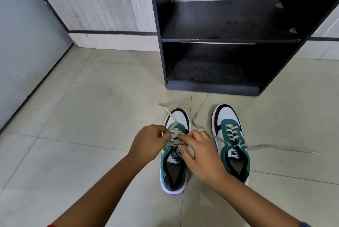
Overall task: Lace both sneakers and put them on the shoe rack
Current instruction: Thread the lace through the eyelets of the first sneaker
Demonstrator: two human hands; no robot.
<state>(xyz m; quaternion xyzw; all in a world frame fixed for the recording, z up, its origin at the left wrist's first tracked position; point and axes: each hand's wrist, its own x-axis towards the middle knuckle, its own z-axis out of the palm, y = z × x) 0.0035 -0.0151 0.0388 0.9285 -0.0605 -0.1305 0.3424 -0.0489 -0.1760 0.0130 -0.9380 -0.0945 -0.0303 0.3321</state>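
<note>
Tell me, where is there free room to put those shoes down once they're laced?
Both shelves of the black shoe rack look bare. The floor left of the left sneaker, toward the grey wall, is open too. It is crowded between and right of the sneakers, where the right sneaker trails loose laces.

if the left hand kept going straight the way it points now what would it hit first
The left hand points right, across the left sneaker. Its fingertips are already at the lace, so it would likely meet the fingers of the right hand first, just across the tongue; depth is hard to judge.
</note>
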